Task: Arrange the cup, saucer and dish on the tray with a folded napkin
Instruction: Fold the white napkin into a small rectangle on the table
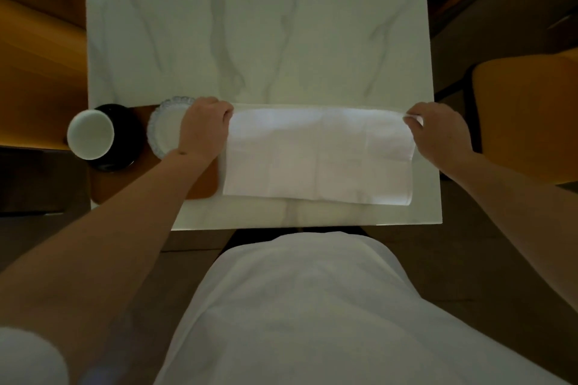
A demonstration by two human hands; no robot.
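Dim light falls on a white marble-patterned tabletop (266, 25) with grey veins, flanked by orange upholstered chairs (528, 122) on either side. At the near left corner lies a brown rounded-corner tray (125, 187), partly hidden under the left forearm. On the tray stands a white round cup (90, 134) set on a black glossy saucer (128, 134); what the cup holds cannot be made out. Just beside the saucer, also on the tray, sits a clear scalloped-edge glass dish (164, 128) that looks bare inside. A white cloth napkin (319, 156) lies as a wide rectangle on the table, its left edge overlapping the tray. The left hand (205, 125) pinches the napkin's far left corner, and the right hand (438, 131) pinches its far right corner.
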